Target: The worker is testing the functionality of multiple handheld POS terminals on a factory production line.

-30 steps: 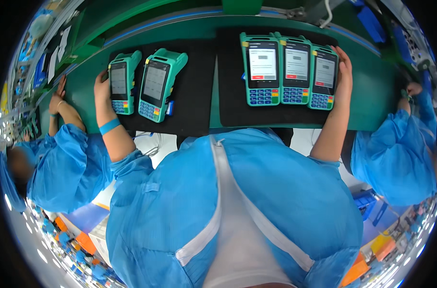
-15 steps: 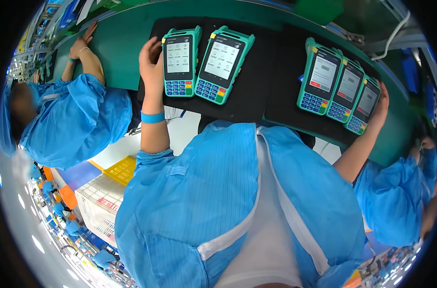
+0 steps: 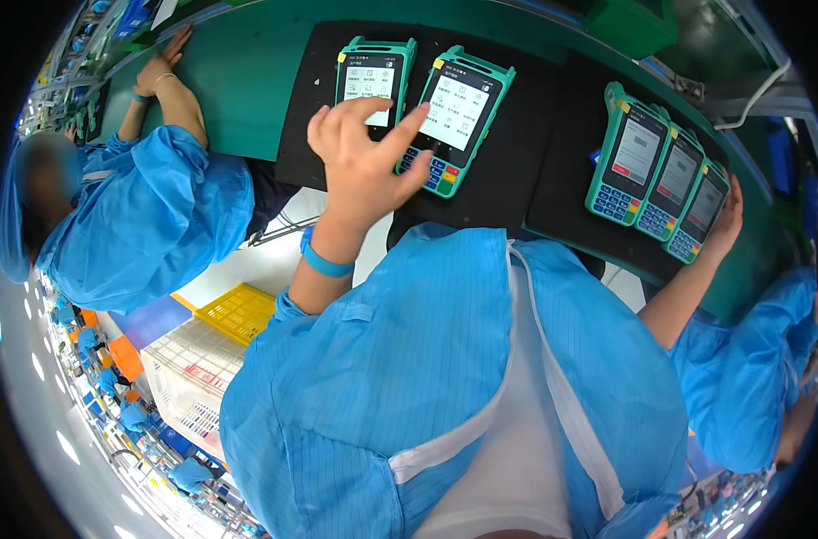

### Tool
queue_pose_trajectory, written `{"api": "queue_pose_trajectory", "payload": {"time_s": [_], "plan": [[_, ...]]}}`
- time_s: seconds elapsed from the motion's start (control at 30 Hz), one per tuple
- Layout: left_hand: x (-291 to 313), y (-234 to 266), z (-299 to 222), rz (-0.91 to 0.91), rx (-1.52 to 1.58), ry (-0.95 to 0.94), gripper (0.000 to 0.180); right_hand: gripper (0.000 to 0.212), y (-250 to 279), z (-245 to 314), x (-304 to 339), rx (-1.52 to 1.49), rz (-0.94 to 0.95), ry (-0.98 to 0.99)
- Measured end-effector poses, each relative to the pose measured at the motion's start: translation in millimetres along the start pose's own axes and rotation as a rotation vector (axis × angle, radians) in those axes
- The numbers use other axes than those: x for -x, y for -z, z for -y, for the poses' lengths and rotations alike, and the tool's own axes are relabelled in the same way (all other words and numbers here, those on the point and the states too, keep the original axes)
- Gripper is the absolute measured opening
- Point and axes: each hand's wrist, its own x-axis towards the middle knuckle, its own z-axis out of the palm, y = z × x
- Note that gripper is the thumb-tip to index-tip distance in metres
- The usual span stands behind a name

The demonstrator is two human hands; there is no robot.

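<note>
Two green handheld payment terminals with lit icon screens lie on the left black mat. My left hand (image 3: 360, 157) is open, its fingers spread over the left payment terminal (image 3: 370, 76) and its index fingertip at the screen of the second payment terminal (image 3: 454, 108). Whether that fingertip touches the glass, I cannot tell. The hand hides the left terminal's keypad. Three more terminals lie overlapping in a row at the right: one inner (image 3: 626, 162), one middle (image 3: 669, 184), one outer (image 3: 699, 214). My right hand (image 3: 725, 223) rests open along the outer one's right side, fingers extended, thumb hidden.
Black mats (image 3: 530, 117) cover part of the green table (image 3: 256, 99). A white cable (image 3: 759, 94) hangs at the far right, near a green bin (image 3: 632, 25). Co-workers in blue sit on both sides. A yellow basket (image 3: 237, 313) tops a white crate (image 3: 189, 373) at my left.
My left hand has moved right, from the left terminal's outer side to over both terminals, fingers now spread. The right hand stays beside the outer terminal. The whole view has shifted slightly.
</note>
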Motion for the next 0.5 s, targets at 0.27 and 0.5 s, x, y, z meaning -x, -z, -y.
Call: {"api": "queue_pose_trajectory", "payload": {"time_s": [0.27,0.5], "plan": [[-5,-12,-13,0.071,-0.119,0.024,0.047,0.068,5,-3,-1,-0.01,0.028,0.012],[6,-2,14,-0.032,-0.245,0.239,0.045,0.068,0,-1,0,-0.007,-0.017,-0.016]]}}
